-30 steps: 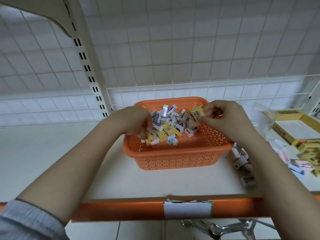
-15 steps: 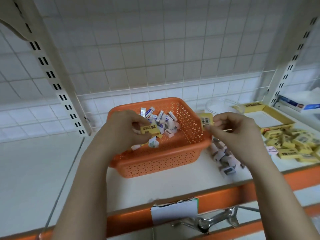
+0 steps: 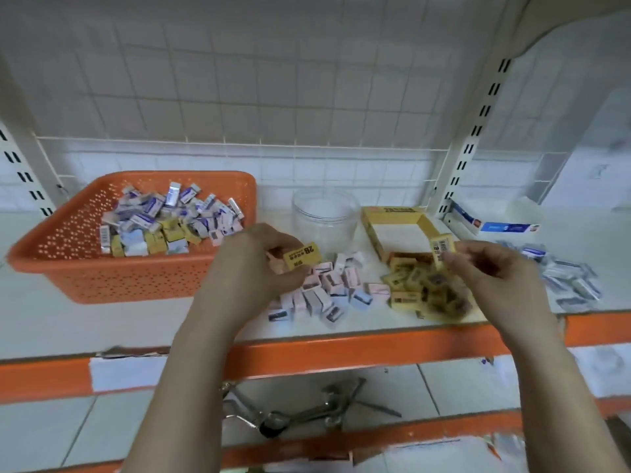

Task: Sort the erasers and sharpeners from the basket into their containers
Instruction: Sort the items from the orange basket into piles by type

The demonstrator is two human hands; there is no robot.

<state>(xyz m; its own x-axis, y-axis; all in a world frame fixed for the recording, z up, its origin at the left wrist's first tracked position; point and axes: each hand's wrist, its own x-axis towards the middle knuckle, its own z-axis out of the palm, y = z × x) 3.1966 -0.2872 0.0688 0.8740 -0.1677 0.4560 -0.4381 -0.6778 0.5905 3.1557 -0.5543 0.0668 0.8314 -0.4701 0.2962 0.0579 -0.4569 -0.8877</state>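
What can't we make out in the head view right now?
- Left hand: besides the yellow 2B eraser, something pinkish behind its fingers, unidentifiable.
- Yellow pile: blurred, partly behind right hand.
- Clear jar: contents unreadable.
- Metal objects below the shelf: blurred.

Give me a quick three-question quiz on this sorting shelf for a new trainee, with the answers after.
1. True or false: each hand holds a yellow eraser.
2. Which pile lies under the right hand? A pink, B yellow, C blue-and-white
3. Fill in: the unsorted items sit in the orange ____.

Key:
1. True: the left hand holds the 2B eraser, the right the barcoded eraser.
2. B, the yellow pile.
3. Basket.
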